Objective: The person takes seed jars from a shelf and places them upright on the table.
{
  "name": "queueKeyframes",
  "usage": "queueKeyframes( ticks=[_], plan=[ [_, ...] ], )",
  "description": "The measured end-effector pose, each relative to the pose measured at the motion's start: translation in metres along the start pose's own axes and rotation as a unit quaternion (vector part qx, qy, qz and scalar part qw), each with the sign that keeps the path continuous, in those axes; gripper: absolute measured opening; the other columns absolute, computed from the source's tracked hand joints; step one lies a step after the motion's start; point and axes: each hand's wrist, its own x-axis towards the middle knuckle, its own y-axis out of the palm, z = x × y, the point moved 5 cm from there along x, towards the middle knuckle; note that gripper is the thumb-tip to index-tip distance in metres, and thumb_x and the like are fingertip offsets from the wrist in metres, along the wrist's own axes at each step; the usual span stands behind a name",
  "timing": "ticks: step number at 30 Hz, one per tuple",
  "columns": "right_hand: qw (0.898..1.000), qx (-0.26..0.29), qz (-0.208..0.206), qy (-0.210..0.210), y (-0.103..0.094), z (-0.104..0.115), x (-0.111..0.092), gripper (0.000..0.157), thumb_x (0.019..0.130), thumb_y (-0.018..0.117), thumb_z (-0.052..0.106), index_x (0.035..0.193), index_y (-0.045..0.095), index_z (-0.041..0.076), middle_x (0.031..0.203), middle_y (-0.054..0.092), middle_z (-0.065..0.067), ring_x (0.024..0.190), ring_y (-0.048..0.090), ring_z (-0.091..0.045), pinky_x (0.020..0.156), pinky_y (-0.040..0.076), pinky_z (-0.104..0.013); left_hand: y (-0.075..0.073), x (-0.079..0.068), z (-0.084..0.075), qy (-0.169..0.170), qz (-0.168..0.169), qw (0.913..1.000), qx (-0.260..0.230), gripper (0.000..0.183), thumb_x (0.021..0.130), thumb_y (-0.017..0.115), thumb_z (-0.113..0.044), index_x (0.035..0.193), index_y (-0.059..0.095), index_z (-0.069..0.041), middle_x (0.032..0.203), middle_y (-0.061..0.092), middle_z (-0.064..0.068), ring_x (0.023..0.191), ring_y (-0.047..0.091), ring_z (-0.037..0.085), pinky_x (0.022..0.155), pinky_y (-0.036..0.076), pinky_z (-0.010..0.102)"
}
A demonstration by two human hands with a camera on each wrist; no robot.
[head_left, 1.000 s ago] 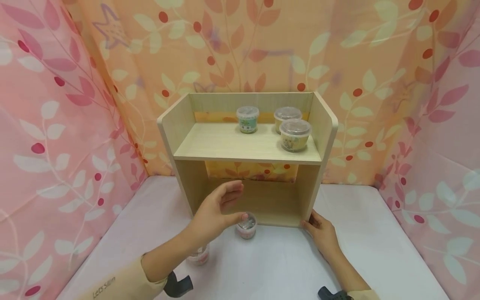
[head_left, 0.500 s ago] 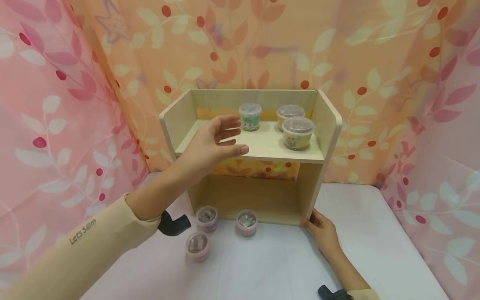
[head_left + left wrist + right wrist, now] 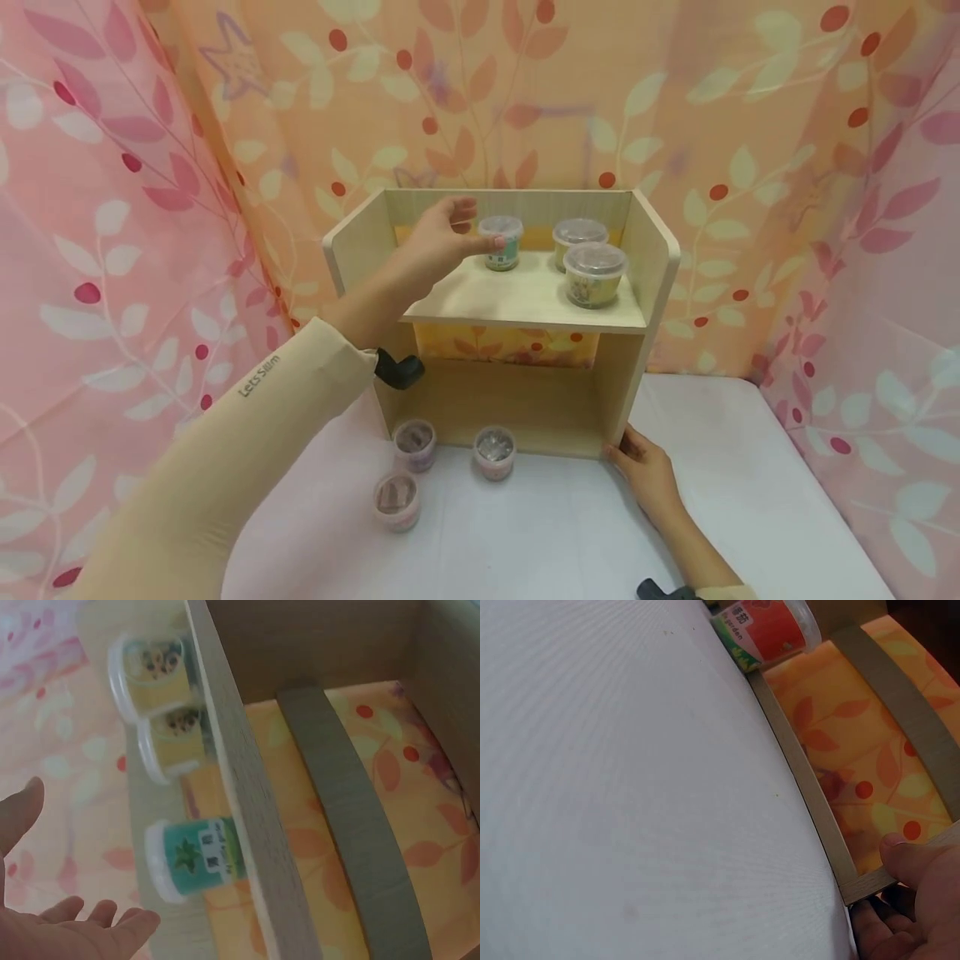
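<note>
My left hand [image 3: 438, 246] reaches over the upper board of a small two-tier wooden shelf [image 3: 525, 312]. Its thumb overlaps a lidded plastic tub with a green label [image 3: 502, 261] in the head view. The left wrist view shows the fingers [image 3: 112, 935] spread beside that green tub [image 3: 199, 855], with a gap between. Low on the right, my right hand [image 3: 651, 475] grips the bottom front corner of the shelf's side panel. In the right wrist view, its thumb [image 3: 901, 859] lies on the inner side and the other fingers go round the outside.
Two yellow tubs [image 3: 592, 283] stand on the upper board's right end. On the white tabletop [image 3: 540, 533], in front of the shelf, are a purplish tub [image 3: 415, 446], a pinkish tub [image 3: 396, 502] and another tub [image 3: 495, 454]. A flowered curtain [image 3: 525, 100] hangs behind.
My left hand has risen from in front of the lower compartment to the upper board, beside the green tub. The right hand has stayed on the side panel.
</note>
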Motion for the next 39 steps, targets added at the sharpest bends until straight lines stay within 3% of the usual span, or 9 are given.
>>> queueKeyframes(
  ticks=[7,14,27,35,39],
  plan=[
    [1.0,-0.003,-0.005,-0.001,0.0,0.001,-0.001,0.067,0.095,0.075,0.02,0.15,0.046,-0.003,0.143,0.055,-0.029,0.131,0.055,-0.039,0.088,0.045,-0.003,0.005,0.034,0.016,-0.025,0.003,0.9994,-0.026,0.094,0.087,0.084,-0.028,0.161,0.028,-0.014,0.165,0.033,0.004,0.153,0.03,0.024,0.123,0.032,0.04],
    [1.0,0.008,-0.001,-0.006,0.0,-0.001,0.001,0.069,0.094,0.077,0.022,0.151,0.046,-0.002,0.143,0.055,-0.028,0.132,0.056,-0.037,0.089,0.045,-0.003,0.013,0.052,0.028,-0.033,0.011,0.9984,-0.045,0.096,0.088,0.084,-0.029,0.162,0.025,-0.01,0.167,0.029,0.004,0.153,0.029,0.024,0.124,0.03,0.039],
    [1.0,0.007,0.0,0.007,0.0,0.003,0.0,0.068,0.094,0.077,0.02,0.151,0.046,-0.001,0.144,0.055,-0.027,0.133,0.055,-0.038,0.089,0.046,-0.004,0.023,0.068,0.04,-0.052,-0.008,0.9959,-0.073,0.09,0.087,0.084,-0.016,0.159,0.031,-0.005,0.161,0.038,0.011,0.146,0.04,0.025,0.121,0.036,0.035],
    [1.0,0.017,0.008,0.003,0.0,0.005,0.001,0.068,0.095,0.075,0.016,0.152,0.043,-0.003,0.146,0.05,-0.028,0.135,0.051,-0.038,0.09,0.044,-0.002,0.024,0.069,0.042,-0.058,-0.029,0.9958,-0.065,0.087,0.087,0.084,-0.018,0.157,0.035,-0.007,0.158,0.042,0.009,0.143,0.043,0.022,0.12,0.037,0.035],
    [1.0,0.023,0.005,0.001,0.0,0.007,0.0,0.067,0.095,0.075,0.015,0.151,0.044,-0.003,0.145,0.052,-0.028,0.134,0.053,-0.037,0.09,0.045,-0.003,0.023,0.067,0.04,-0.048,-0.03,0.9949,-0.083,0.086,0.085,0.085,-0.016,0.156,0.037,-0.006,0.156,0.043,0.01,0.141,0.045,0.023,0.119,0.038,0.034]
  ],
)
